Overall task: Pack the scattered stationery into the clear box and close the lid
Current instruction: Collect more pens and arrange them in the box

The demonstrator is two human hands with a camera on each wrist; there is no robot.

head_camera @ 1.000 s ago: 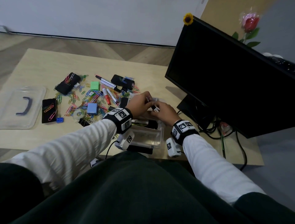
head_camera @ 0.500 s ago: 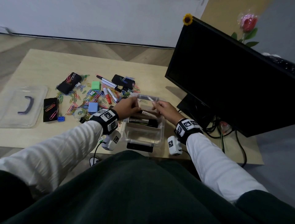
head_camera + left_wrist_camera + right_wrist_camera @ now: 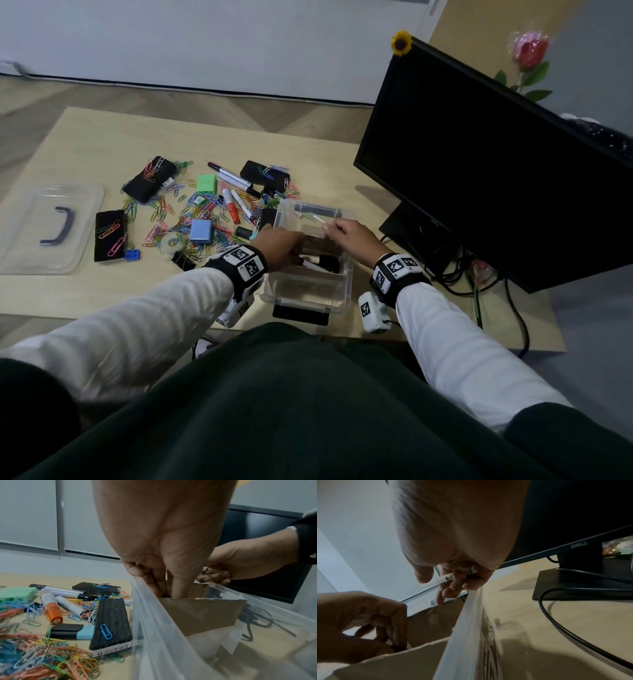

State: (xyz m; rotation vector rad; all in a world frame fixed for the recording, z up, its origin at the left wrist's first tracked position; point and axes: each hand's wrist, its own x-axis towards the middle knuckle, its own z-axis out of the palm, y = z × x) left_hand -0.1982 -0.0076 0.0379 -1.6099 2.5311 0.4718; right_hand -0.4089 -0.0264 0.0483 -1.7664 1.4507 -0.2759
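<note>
The clear box (image 3: pixel 346 291) stands at the table's near edge with a brown cardboard piece (image 3: pixel 200 612) upright inside it. My left hand (image 3: pixel 287 246) reaches down into the box behind the cardboard. Its thumb and forefinger pinch a small black piece (image 3: pixel 399 648) that is mostly hidden. My right hand (image 3: pixel 342 233) hovers over the box's right rim and grips a thin white pen (image 3: pixel 445 578), whose tip points left across the box (image 3: pixel 318 219). Markers (image 3: pixel 317 265) lie inside the box. Loose markers (image 3: pixel 233 209), black erasers (image 3: pixel 111 623) and coloured paperclips (image 3: pixel 191 219) lie left of the box.
The clear lid (image 3: pixel 20 240) with a purple handle lies flat at the table's left end. A black monitor (image 3: pixel 496 164) stands close on the right, its base and cables (image 3: pixel 455 274) beside the box. A green block (image 3: pixel 207 183), a blue block (image 3: pixel 201 231) and a tape roll (image 3: pixel 173 241) sit among the clips.
The hands were joined over the box's far end and have since parted. The left hand dropped into the box on the near left; the right hand stayed above with the pen.
</note>
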